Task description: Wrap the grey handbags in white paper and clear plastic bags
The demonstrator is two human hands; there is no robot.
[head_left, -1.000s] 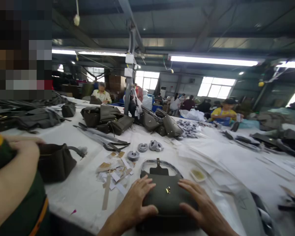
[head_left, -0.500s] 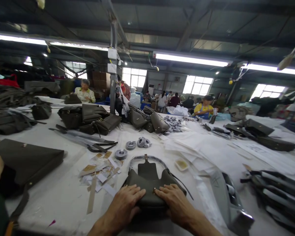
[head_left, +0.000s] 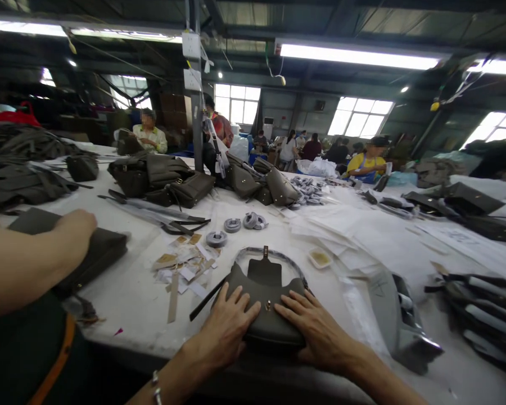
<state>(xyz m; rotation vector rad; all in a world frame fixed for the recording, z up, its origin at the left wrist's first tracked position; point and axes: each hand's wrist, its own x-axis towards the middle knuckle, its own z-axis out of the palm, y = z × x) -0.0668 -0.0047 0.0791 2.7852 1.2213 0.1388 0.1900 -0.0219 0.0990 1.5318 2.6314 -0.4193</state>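
A dark olive handbag point(head_left: 265, 325) lies at the table's near edge, its flap tab point(head_left: 265, 272) pointing away from me. A plastic-wrapped handle point(head_left: 274, 251) arches behind it, and a small gold-coloured clasp point(head_left: 269, 305) sits in the middle of its front. My left hand point(head_left: 230, 315) holds the bag's left side, fingers spread over the front panel and thumb at the lower edge. On the right side, my right hand point(head_left: 312, 323) grips it likewise, with its thumb low by the near edge. A dark strap point(head_left: 206, 299) sticks out to the left.
Paper and card scraps point(head_left: 188, 264) and grey rolls point(head_left: 216, 239) lie beyond the bag. A tape dispenser point(head_left: 405, 320) stands at right, near wrapped straps point(head_left: 480, 320). At left, a co-worker's arm point(head_left: 37, 264) reaches over another bag point(head_left: 105, 253). More bags point(head_left: 160, 177) are piled behind.
My view has tilted down and turned slightly left. The co-worker's arm has come in over the bag at left. A strap now shows left of my handbag; the one at its right no longer shows.
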